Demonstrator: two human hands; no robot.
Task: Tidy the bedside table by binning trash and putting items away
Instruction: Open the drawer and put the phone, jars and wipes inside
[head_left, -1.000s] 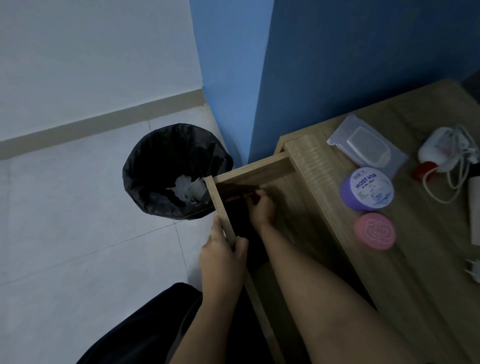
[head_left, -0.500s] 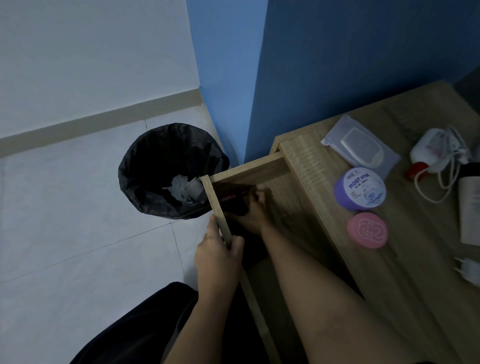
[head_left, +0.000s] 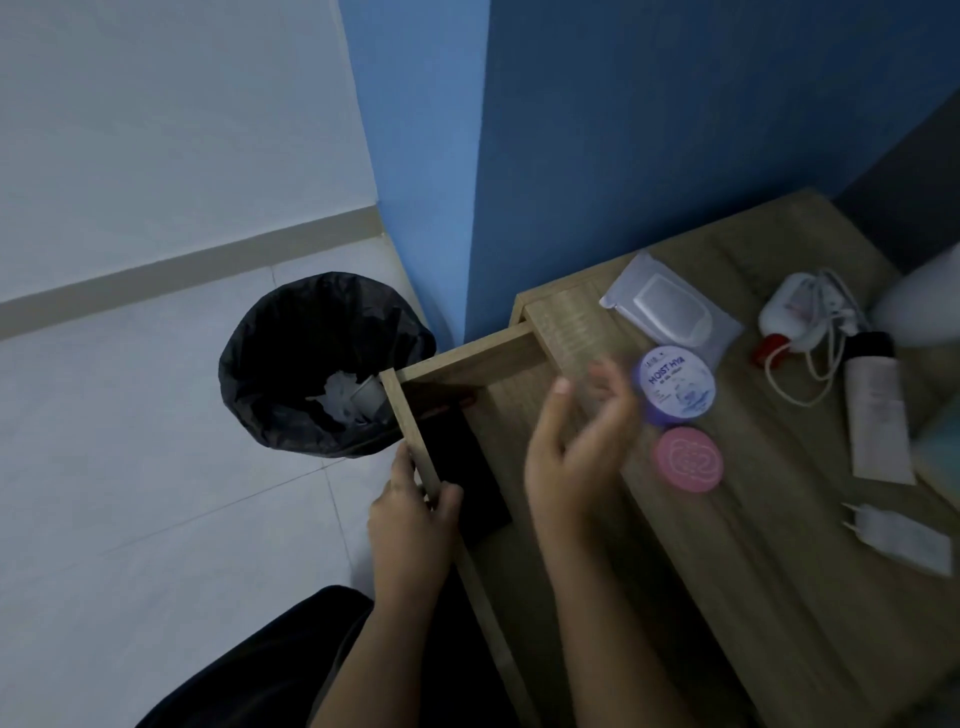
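Fingers (head_left: 402, 470) of the left hand (head_left: 410, 519) are clenched over the top edge of the drawer front (head_left: 415, 431), thumb on the inner face and the rest on the outer face. The right hand (head_left: 576, 452) hangs above the open drawer with its fingers (head_left: 550, 415) released and loosely spread, grasping nothing; its outline is blurred.

The drawer is pale wood-grain board, pulled out. A flat black rectangular item (head_left: 467, 467) lies inside, against the front panel.

The bin (head_left: 291, 353) stands on the white tiled floor (head_left: 130, 467) just beside the drawer's far corner. It is round and lined with a crinkled black bag. Crumpled white paper (head_left: 335, 395) and a small grey cup-like piece (head_left: 368, 397) lie in it.

On the worktop (head_left: 753, 597), of the same wood-grain, sit:
- a round purple jar (head_left: 675, 387), lettered lid upward, near the right hand's fingertips
- a flat pink disc (head_left: 687, 458) with an embossed pattern, just beside the jar
- a soft translucent wipes pack (head_left: 670, 312) behind the jar
- a white rounded device with red base and looped white cable (head_left: 795, 317)
- a pale tube with black cap (head_left: 878, 415), lying flat
- a white plug adapter (head_left: 896, 538), apart from the rest
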